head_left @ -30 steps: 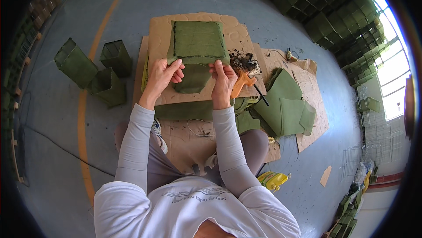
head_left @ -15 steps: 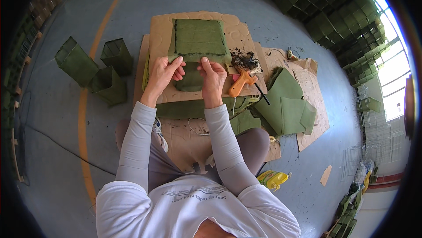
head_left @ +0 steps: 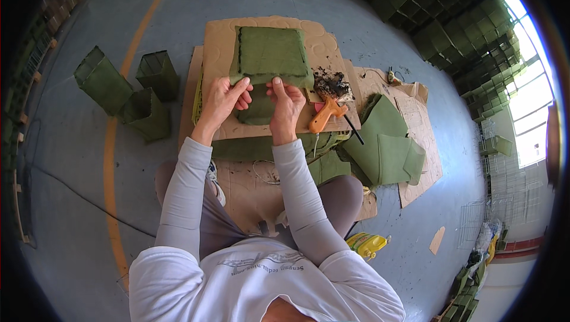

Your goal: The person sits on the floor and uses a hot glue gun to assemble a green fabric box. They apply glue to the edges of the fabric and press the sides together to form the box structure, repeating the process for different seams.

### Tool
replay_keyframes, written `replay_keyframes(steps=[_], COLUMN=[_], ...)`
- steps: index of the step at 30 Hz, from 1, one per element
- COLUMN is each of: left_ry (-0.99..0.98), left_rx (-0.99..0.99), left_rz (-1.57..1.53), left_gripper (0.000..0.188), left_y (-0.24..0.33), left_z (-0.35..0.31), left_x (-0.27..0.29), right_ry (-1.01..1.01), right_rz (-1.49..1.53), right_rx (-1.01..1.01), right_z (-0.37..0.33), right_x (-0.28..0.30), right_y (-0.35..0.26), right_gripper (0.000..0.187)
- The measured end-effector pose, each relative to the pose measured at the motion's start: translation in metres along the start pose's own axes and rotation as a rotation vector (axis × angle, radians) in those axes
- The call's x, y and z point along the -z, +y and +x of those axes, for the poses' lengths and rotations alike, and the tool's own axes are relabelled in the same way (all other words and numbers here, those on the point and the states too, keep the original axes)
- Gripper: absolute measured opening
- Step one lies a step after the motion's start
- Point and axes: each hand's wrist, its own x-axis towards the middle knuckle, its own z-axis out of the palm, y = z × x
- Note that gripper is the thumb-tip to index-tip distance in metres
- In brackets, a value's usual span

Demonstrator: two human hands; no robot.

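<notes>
A square green fabric panel (head_left: pixel 270 50) with dark seams lies over the cardboard work surface (head_left: pixel 219 37). My left hand (head_left: pixel 228 97) pinches its near edge at the left, thumb on top. Along the same edge, right of the middle, my right hand (head_left: pixel 286 101) is closed on the fabric between thumb and fingers. Another green fabric part (head_left: pixel 255 110) hangs below the edge, partly hidden by my hands. To the right of my right hand lies an orange-handled tool (head_left: pixel 325 117) with a dark rod, beside a heap of black charred residue (head_left: pixel 332 84).
Three open green fabric boxes (head_left: pixel 155 72) stand on the floor at left. Loose green fabric pieces (head_left: pixel 386 144) lie on cardboard at right. A yellow jug (head_left: pixel 367 243) is near my right knee. Stacked green boxes (head_left: pixel 439 13) fill the far right; a cable (head_left: pixel 89 200) crosses the left floor.
My right hand has shifted very slightly left along the fabric edge. My left hand keeps its pinch, and the panel lies almost as before.
</notes>
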Motion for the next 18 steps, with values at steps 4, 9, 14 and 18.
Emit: replay_keyframes(steps=[4, 9, 14, 18], left_ry=[-0.008, -0.019, -0.019, -0.071], left_rx=[-0.011, 0.002, -0.024, -0.02], left_rz=[0.013, 0.012, 0.026, 0.232], left_gripper=[0.034, 0.034, 0.037, 0.04], left_y=[0.001, 0.001, 0.002, 0.002], left_z=[0.001, 0.001, 0.004, 0.006], left_x=[0.0, 0.003, 0.005, 0.023], right_ry=[-0.024, -0.007, -0.042, 0.011], right_rz=[-0.002, 0.057, -0.052, 0.036], right_rx=[-0.013, 0.011, -0.044, 0.022], right_z=[0.003, 0.0, 0.007, 0.003], right_x=[0.002, 0.007, 0.011, 0.033], right_y=[0.001, -0.001, -0.005, -0.001], right_gripper=[0.017, 0.017, 0.016, 0.013])
